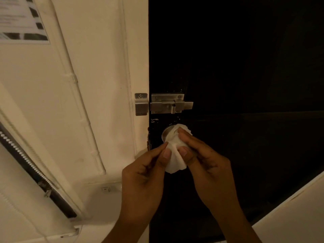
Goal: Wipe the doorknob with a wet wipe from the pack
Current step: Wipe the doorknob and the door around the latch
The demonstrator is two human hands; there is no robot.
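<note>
A round metal doorknob [166, 132] sticks out of the dark door [245, 67], mostly covered by a white wet wipe [173, 158]. My right hand [201, 155] wraps the wipe over the knob, fingers curled round it. My left hand [149, 167] pinches the wipe's lower left edge between thumb and forefinger. The wipe pack is out of view.
A steel slide bolt [170, 104] sits on the door just above the knob, its keeper [141, 104] on the cream door frame [105, 85]. A paper notice [22, 20] hangs at the top left. A window blind [26, 163] runs along the left.
</note>
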